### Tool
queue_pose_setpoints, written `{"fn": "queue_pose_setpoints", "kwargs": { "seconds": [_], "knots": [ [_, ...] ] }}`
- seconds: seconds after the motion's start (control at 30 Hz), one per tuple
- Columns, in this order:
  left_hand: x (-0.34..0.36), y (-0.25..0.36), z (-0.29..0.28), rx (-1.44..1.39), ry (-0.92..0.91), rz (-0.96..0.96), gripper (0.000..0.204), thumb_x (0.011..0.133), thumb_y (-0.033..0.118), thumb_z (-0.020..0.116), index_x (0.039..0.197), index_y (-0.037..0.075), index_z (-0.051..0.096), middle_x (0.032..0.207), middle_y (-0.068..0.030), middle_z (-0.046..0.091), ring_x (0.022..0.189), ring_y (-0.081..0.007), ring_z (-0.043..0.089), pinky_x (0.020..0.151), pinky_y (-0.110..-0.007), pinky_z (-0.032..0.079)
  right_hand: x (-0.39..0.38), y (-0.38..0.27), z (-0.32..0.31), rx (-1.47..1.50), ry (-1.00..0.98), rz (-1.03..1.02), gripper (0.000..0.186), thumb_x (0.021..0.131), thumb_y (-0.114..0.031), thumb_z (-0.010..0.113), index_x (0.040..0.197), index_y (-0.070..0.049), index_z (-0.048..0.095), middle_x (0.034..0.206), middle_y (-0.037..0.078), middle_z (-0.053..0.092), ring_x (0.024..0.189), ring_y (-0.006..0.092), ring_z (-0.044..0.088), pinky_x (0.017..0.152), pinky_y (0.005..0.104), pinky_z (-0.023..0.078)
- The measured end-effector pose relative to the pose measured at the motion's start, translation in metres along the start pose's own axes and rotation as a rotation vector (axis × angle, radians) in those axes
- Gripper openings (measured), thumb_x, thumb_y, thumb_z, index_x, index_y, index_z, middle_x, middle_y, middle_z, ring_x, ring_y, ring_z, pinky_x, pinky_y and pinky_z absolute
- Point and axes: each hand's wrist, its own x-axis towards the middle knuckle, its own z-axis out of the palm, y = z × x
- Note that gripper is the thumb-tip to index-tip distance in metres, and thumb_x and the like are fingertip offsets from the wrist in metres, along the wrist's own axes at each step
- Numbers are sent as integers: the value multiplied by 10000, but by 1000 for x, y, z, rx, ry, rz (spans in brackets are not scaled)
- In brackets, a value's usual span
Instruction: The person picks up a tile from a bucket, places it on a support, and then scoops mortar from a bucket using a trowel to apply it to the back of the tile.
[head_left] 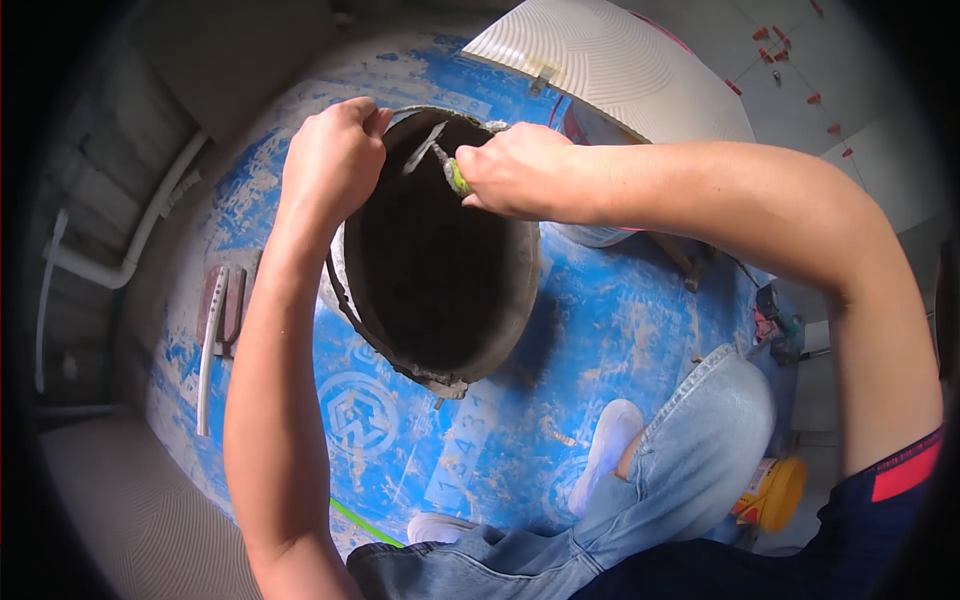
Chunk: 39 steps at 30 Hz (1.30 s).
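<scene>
A bucket [455, 388] with a dark inside and a crusted rim is in front of me, its mouth facing up toward me. My left hand [335, 155] is closed on its far left rim. My right hand [520, 175] grips the green handle of a small trowel [425, 150] at the far side of the mouth. Grey residue coats the trowel's blade and neck. What lies at the bottom of the bucket is too dark to make out.
Blue floor sheeting [620, 310] smeared with mortar lies below. A large tile [610, 60] with combed adhesive stands beyond, another tile [165, 540] at lower left. A yellow tub [780, 492] sits by my knee, a silver bar-like tool [212, 350] at left.
</scene>
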Motion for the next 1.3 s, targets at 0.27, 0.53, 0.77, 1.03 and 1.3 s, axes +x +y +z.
{"fn": "queue_pose_setpoints", "kwargs": {
  "seconds": [0.27,0.53,0.77,1.03,1.3],
  "knots": [
    [-26,13,-4,-56,-11,-54,294,930,279,567,876,7,665,851,-228,659,834,-413,637,748,-452,501,37,-1,67,486,-753,253,531,981,-376,369,882,35,691,786,175,689,676,291,688,647,409,566],
    [-32,-18,-25,-75,146,61,309,879,208,626,682,-11,537,658,-244,548,652,-448,553,566,-469,433,-14,-15,76,1906,-774,538,183,891,-220,646,773,-134,534,621,6,558,476,94,520,416,268,419],
    [-31,20,-3,-81,87,194,251,837,134,643,670,-22,539,673,-250,576,661,-457,565,573,-485,442,9,-11,10,537,-384,222,190,688,-107,620,811,5,712,777,181,697,782,329,695,662,442,553],
    [-27,20,-1,-54,76,166,247,823,151,653,660,-11,565,672,-249,585,673,-453,581,590,-497,457,-9,-128,-25,-217,-330,-139,127,715,-108,653,780,-113,762,730,25,714,619,230,679,410,397,516],
    [-16,2,-7,-114,-68,153,311,884,266,632,747,-13,606,753,-256,595,745,-466,567,637,-504,462,6,-98,36,80,-449,-147,132,664,-135,697,781,-110,752,826,120,720,760,299,701,606,442,561]
  ]
}}
